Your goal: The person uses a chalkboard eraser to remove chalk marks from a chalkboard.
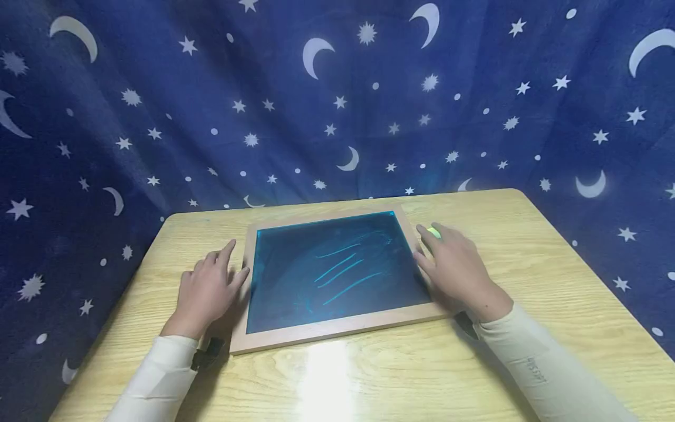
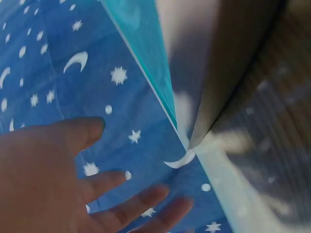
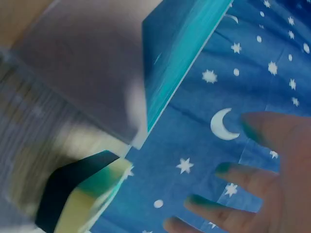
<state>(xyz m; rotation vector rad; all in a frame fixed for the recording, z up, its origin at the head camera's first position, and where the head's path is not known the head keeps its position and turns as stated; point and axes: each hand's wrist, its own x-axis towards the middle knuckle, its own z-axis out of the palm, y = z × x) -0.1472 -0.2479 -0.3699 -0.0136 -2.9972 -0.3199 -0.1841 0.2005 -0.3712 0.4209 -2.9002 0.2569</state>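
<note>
A small chalkboard (image 1: 285,281) in a light wooden frame (image 1: 337,330) lies on the table, with several blue chalk strokes (image 1: 337,269) and smudges on its dark surface. Just left of the frame is my left hand (image 1: 205,287), its fingers spread and holding nothing. My right hand (image 1: 456,266) hovers by the right side of the frame, thumb and fingers apart. Partly hidden behind its fingers in the head view is a yellow-green eraser (image 1: 434,232). The right wrist view shows this eraser (image 3: 87,194) with a dark face and teal chalk marks, apart from the fingers. Teal chalk stains the right fingertips (image 3: 206,200).
The wooden table (image 1: 527,281) has rounded far corners and extends on both sides of the board. A blue curtain (image 1: 295,117) printed with white moons and stars hangs behind and beside it. A bright light reflection (image 1: 327,381) lies on the tabletop in front of the board.
</note>
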